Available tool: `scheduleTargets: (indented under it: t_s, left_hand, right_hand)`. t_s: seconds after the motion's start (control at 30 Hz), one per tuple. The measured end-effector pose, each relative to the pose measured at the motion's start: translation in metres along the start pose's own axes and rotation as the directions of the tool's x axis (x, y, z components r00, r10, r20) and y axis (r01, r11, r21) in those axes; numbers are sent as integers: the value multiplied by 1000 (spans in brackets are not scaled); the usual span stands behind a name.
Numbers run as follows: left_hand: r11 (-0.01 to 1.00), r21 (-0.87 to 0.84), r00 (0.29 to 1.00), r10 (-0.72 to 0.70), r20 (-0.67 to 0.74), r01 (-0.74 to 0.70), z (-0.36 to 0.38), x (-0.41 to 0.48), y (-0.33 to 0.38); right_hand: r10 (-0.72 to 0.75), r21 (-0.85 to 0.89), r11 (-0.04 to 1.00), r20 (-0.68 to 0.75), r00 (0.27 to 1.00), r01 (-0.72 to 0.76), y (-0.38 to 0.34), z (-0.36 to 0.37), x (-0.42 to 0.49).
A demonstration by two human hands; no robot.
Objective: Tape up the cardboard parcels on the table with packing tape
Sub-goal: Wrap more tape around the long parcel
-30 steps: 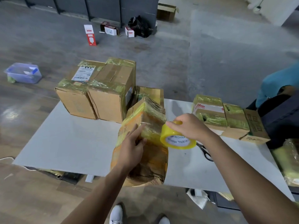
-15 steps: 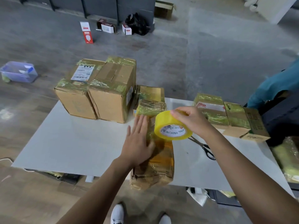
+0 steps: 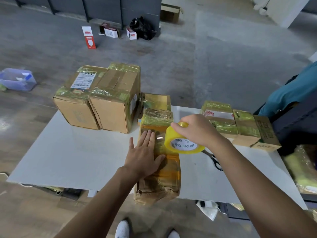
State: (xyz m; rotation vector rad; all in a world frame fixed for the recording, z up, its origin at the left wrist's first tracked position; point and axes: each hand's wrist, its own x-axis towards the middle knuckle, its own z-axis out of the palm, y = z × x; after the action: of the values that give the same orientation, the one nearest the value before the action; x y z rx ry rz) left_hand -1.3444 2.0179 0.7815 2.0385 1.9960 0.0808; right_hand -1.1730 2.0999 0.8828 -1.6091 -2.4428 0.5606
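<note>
Item: long cardboard parcel, lying lengthwise at the near edge of the white table, its near end jutting over that edge. Appearance: brown board, creased and dented at the near end, glossy amber tape over its middle, crinkled greenish-yellow wrap banding its far end. Left hand: flat on the parcel's top, fingers straight and together, thumb spread, pressing the tape down. Right hand: fingers curled over the rim of the yellow tape roll, gripping it from above, just over the parcel's right edge, the printed core facing the camera. Step in hand, as judged: a strip is being laid and smoothed along this parcel; whether tape runs from roll to parcel cannot be told. Next move likely calls for drawing the roll on under tension while the flat hand anchors the strip, then cutting. Scissors: on the table right of the parcel, partly hidden by the right forearm. Two large taped boxes: beyond the parcel, to its left. Smaller wrapped parcels: to its right.
</note>
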Motion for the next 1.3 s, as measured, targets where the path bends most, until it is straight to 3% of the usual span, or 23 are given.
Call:
scheduleTargets:
  t_s: [0.27, 0.33, 0.47, 0.77, 1.17, 1.23, 1.3]
  left_hand:
    - [997, 68, 997, 39, -65, -34, 13, 3, 12]
    - [996, 78, 997, 42, -72, -37, 14, 3, 8]
    - [996, 82, 998, 43, -51, -38, 14, 3, -4]
    - [996, 80, 998, 47, -29, -44, 11, 1, -8]
    - [953, 118, 960, 281, -9, -278, 14, -5, -8]
    - [968, 121, 975, 221, -3, -219, 16, -5, -8]
    - [994, 85, 998, 66, -12, -65, 13, -6, -6]
  right_hand:
    - [-50, 162, 986, 11, 999, 48, 9, 1, 7]
    - [-61, 117, 991, 4, 998, 60, 12, 0, 6]
    - [42, -196, 980, 77, 996, -26, 36, 6, 1]
    - [137, -167, 980, 148, 980, -111, 58, 40, 4]
    - [208, -70, 978, 254, 945, -196, 62, 62, 6]
    - [213, -58, 977, 268, 939, -205, 62, 64, 6]
    - [213, -53, 977, 261, 942, -206, 61, 64, 8]
